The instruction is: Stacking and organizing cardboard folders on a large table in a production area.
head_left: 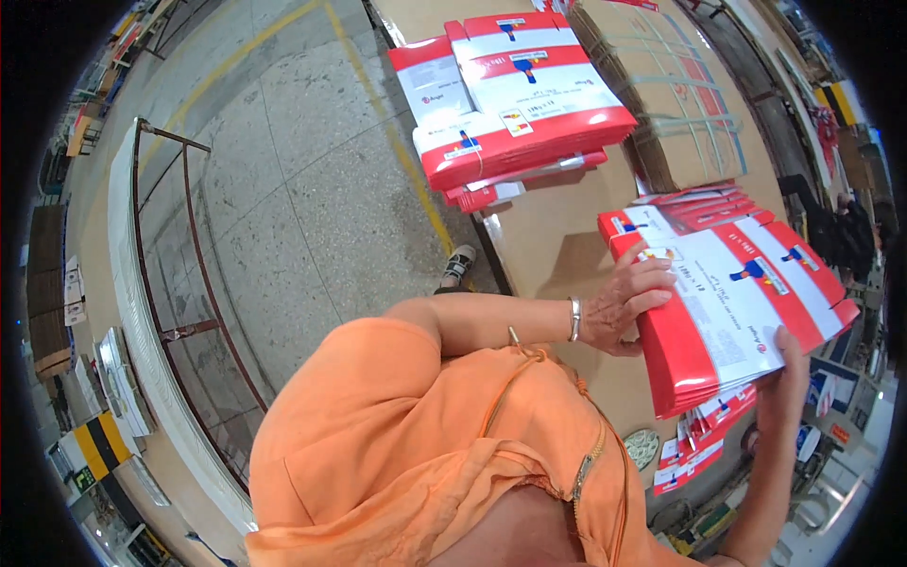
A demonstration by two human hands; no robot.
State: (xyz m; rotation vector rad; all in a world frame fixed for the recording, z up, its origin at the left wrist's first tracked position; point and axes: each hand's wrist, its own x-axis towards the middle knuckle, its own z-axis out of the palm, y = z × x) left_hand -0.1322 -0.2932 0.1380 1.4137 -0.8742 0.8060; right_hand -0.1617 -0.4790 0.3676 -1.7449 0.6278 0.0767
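A thick stack of flat red-and-white printed cardboard cartons (704, 283) is gripped between my two hands at the right of the table. My left hand (628, 300), with a silver bracelet at its wrist, is closed over the stack's left edge, fingers on the top sheet. On the near right edge, my right hand (789, 373) has its thumb on top; its other fingers are mostly hidden beneath. Behind the stack lie more red-and-white cartons (699, 206), partly covered. Others (688, 465) lie below its near edge, beside a round dish of pale bands (642, 448).
A taller pile of similar cartons (529, 90) stands on the tan table (548, 241) at the far left. Beside it is a strapped brown cardboard bundle (680, 104). A metal-framed rack (194, 274) stands left on the concrete floor (293, 180). A person in dark clothes (836, 222) is at far right.
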